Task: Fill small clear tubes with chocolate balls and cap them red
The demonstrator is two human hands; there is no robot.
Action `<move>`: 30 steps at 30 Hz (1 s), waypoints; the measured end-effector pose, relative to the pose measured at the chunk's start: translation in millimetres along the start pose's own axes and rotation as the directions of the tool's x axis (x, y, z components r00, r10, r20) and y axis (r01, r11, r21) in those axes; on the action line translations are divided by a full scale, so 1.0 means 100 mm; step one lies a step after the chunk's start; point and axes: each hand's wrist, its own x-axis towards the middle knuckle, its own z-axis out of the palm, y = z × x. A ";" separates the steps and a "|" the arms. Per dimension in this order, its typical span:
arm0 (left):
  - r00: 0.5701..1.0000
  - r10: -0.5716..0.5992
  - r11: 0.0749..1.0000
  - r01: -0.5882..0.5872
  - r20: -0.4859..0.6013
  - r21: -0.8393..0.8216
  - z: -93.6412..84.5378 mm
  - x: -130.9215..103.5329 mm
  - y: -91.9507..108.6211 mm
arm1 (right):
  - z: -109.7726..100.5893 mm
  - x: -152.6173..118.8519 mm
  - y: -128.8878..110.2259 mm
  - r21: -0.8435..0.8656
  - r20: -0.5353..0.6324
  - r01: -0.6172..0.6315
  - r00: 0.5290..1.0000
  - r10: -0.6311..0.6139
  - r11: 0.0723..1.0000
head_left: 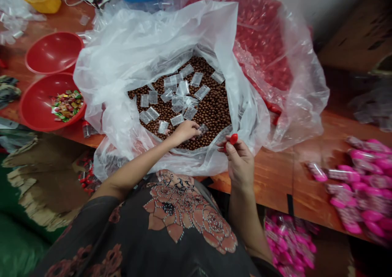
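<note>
The left hand (pixel 185 132) pinches a clear box (pixel 203 129) between thumb and fingers, at the surface of the brown balls (pixel 216 109). The right hand (pixel 240 158) grips a red piece (pixel 234 138) between thumb and fingertips, near the edge of the white bag (pixel 153 36) that contains the balls. Loose boxes (pixel 183 88) lie on the balls beyond the left hand. Two red bowls (pixel 33 107) stand to its left. Pink-ended tubes (pixel 363 177) lie right of the right hand on the table (pixel 275 175).

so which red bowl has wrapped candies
The lower red bowl of the two: wrapped candies lie inside it; none show in the upper red bowl.
</note>
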 end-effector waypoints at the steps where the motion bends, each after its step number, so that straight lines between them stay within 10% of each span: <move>1: 1.000 -0.005 0.998 0.006 0.011 -0.063 0.01 0.01 0.00 | 0.00 0.00 -0.01 0.010 -0.011 0.007 1.000 -0.007 1.000; 12: 0.978 0.049 0.871 0.058 0.204 -0.487 -0.02 -0.10 -0.01 | 0.01 0.03 -0.07 0.029 -0.026 0.009 1.000 -0.008 1.000; 30: 0.970 0.124 0.849 0.006 0.211 -0.528 -0.08 -0.62 0.21 | 0.23 0.30 -0.19 0.157 -0.158 0.028 0.987 -0.003 0.987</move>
